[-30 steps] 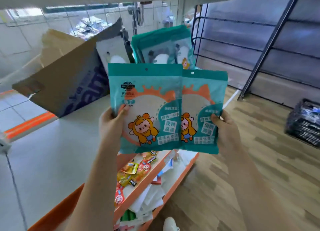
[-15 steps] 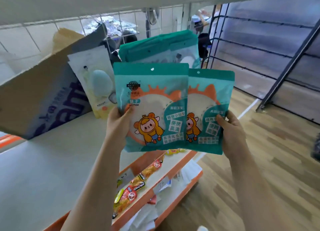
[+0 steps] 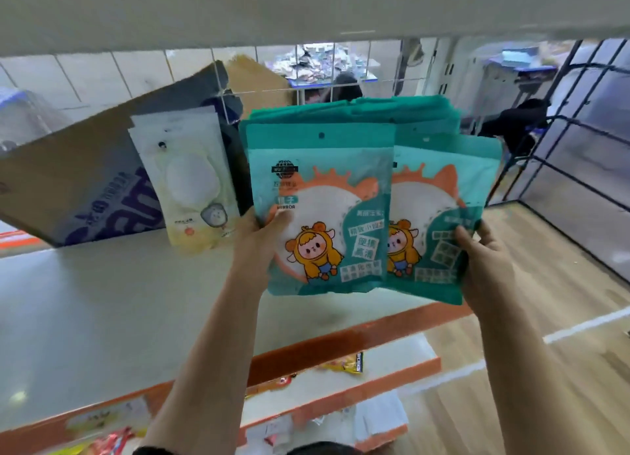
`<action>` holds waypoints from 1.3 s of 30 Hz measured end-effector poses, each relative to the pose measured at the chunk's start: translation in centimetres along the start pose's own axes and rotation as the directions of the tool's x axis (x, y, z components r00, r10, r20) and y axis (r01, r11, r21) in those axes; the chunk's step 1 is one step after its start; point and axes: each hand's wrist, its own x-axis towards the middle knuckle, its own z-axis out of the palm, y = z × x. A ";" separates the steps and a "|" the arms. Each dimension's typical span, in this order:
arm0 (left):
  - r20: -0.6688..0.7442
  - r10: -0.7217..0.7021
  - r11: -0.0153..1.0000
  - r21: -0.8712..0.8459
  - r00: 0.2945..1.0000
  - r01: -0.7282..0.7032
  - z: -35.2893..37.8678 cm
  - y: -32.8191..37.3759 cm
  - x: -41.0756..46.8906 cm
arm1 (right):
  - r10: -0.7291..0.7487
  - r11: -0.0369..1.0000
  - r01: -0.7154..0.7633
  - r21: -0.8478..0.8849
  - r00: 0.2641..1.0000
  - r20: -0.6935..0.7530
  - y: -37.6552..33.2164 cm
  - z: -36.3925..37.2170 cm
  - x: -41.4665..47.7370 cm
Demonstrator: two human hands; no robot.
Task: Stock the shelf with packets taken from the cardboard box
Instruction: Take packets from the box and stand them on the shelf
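Head view: left hand point(image 3: 259, 246) grips one packet point(image 3: 324, 209), right hand point(image 3: 484, 263) a second packet point(image 3: 439, 199), neither shelved yet; a teal stack point(image 3: 375, 110) already stands on the shelf point(image 3: 102, 301) near the cardboard box point(image 3: 85, 168).

Teal plastic packets point(image 3: 320, 212) with an orange splash and a yellow-hooded cartoon figure; orange-edged white shelf point(image 3: 102, 301); brown cardboard box point(image 3: 78, 182) printed in blue.

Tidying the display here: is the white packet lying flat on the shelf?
No, the white packet stands upright on the shelf, in front of the cardboard box.
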 end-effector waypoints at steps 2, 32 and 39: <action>-0.071 -0.011 1.000 -0.013 0.997 0.010 1.4 -0.6 0.4 | 0.004 1.000 -0.003 -0.021 0.999 0.046 -0.5 -1.0 2.3; -0.023 0.287 0.384 0.919 0.958 -0.093 4.9 -5.7 2.2 | -0.249 0.508 0.301 -0.807 0.948 0.196 2.8 -0.7 13.8; -0.052 0.345 0.385 0.919 0.937 -0.091 5.2 -7.2 2.1 | -0.358 0.359 0.331 -0.873 0.912 0.199 3.6 -0.4 13.4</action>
